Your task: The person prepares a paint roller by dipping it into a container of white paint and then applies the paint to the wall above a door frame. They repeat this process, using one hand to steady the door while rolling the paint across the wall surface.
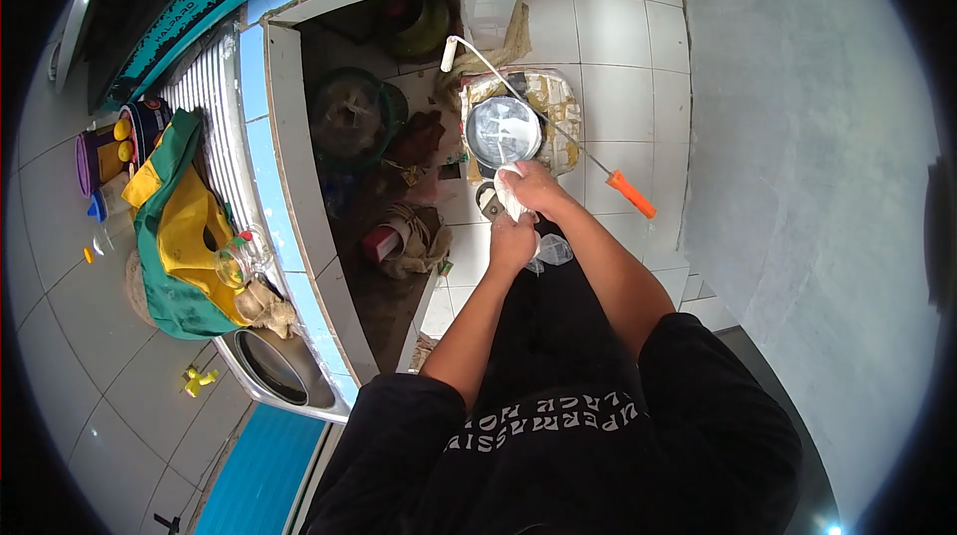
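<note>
A white bundle (pixel 511 194) is gripped by the left hand (pixel 513 241) and right hand (pixel 535 187), at a pail's (pixel 504 131) near rim. The pail is set on a mat (pixel 565 126) on the tiled floor (pixel 618 96); leftward, a worktop (pixel 262 161) is fitted with a sink (pixel 321 390).

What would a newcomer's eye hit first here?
Probably the paint roller with a bright orange handle, lying diagonally right of centre, beside a round grey pot with white contents. Just below the pot in the view, the left hand and right hand grip a limp white item. At the left, a large green-and-yellow cloth also stands out.
</note>
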`<move>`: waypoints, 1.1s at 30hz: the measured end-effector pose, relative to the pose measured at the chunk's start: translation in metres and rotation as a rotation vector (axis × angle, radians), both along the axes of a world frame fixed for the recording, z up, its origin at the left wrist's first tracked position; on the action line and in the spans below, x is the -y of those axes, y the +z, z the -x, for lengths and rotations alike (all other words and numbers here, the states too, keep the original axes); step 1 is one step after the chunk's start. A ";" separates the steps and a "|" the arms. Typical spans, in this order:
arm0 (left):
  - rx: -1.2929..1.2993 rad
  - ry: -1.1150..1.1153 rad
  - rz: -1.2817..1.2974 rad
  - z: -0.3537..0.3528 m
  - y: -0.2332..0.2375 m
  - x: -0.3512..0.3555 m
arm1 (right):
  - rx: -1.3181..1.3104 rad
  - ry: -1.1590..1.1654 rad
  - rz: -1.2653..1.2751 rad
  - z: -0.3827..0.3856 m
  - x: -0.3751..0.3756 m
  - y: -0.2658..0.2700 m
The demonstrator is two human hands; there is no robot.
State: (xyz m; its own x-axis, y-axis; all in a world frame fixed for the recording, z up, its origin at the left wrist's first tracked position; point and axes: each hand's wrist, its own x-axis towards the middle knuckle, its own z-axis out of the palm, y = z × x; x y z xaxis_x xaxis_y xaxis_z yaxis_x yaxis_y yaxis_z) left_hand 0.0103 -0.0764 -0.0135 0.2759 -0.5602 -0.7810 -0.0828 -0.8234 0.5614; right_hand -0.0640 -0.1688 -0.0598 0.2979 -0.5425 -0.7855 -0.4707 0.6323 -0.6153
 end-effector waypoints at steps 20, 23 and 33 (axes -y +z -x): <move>0.042 -0.074 -0.035 -0.012 0.023 0.018 | -0.038 0.077 0.076 -0.010 0.009 -0.001; 0.046 -0.068 0.092 -0.015 0.028 0.025 | -0.054 0.116 0.087 -0.014 0.022 0.016; 0.062 -0.080 -0.007 -0.006 -0.003 -0.007 | -0.102 0.088 0.063 -0.004 -0.005 -0.002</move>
State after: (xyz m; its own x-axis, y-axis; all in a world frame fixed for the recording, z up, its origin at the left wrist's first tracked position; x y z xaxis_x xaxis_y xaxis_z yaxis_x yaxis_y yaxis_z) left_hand 0.0158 -0.0695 -0.0163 0.2787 -0.5771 -0.7677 -0.1829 -0.8166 0.5475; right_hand -0.0596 -0.1638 -0.0616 0.2668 -0.5670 -0.7793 -0.5851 0.5473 -0.5985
